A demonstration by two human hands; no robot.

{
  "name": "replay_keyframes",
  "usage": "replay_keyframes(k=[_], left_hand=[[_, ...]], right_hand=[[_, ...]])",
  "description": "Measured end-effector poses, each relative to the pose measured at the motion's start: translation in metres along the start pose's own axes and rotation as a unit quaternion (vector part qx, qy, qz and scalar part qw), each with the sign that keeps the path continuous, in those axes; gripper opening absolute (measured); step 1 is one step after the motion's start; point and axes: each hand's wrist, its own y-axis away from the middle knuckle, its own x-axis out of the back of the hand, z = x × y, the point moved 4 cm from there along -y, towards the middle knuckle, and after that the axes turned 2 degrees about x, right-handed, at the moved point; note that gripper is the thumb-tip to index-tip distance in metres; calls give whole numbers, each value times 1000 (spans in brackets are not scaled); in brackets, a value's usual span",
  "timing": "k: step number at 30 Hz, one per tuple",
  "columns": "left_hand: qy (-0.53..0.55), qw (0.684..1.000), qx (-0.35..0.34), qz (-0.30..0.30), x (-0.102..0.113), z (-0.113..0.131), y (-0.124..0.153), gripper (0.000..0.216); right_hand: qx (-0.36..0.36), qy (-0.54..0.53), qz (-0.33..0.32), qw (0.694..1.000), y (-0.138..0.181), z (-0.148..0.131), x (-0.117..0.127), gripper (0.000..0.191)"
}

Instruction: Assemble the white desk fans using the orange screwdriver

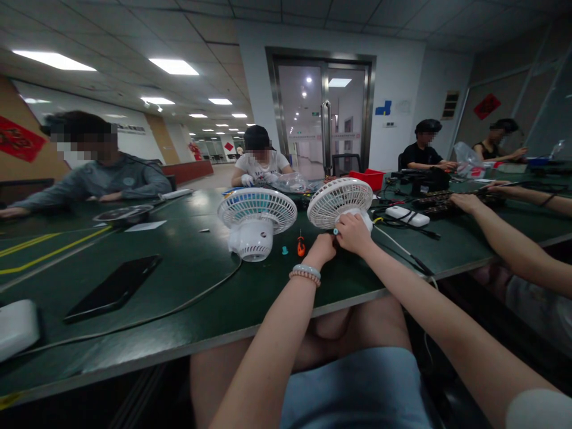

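Observation:
Two small white desk fans stand on the dark green table (pixel 187 280). My right hand (pixel 354 233) is closed on the base of the right fan (pixel 339 202), just under its round grille. My left hand (pixel 322 247), with a bead bracelet on the wrist, is curled right beside it at the fan's lower edge; what its fingers hold is hidden. The left fan (pixel 256 221) stands alone, a little to the left. A small orange-handled screwdriver (pixel 301 245) and a tiny teal part (pixel 285 250) lie between the fans.
A black phone (pixel 114 287) lies at the near left, with a white box (pixel 16 328) at the far left edge and a grey cable (pixel 196 295) running across. Another person's arms (pixel 500 238) reach in from the right. Several people sit around the far side.

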Motion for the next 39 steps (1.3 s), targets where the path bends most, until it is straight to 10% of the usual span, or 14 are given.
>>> replay_keyframes(k=[23, 39], left_hand=[[-20, 998, 39, 45, 7, 2, 1, 19], [89, 963, 59, 246, 34, 4, 8, 14]], right_hand=[[-1, 0, -4, 1000, 1, -1, 3, 24], [-5, -3, -5, 1000, 0, 0, 2, 20]])
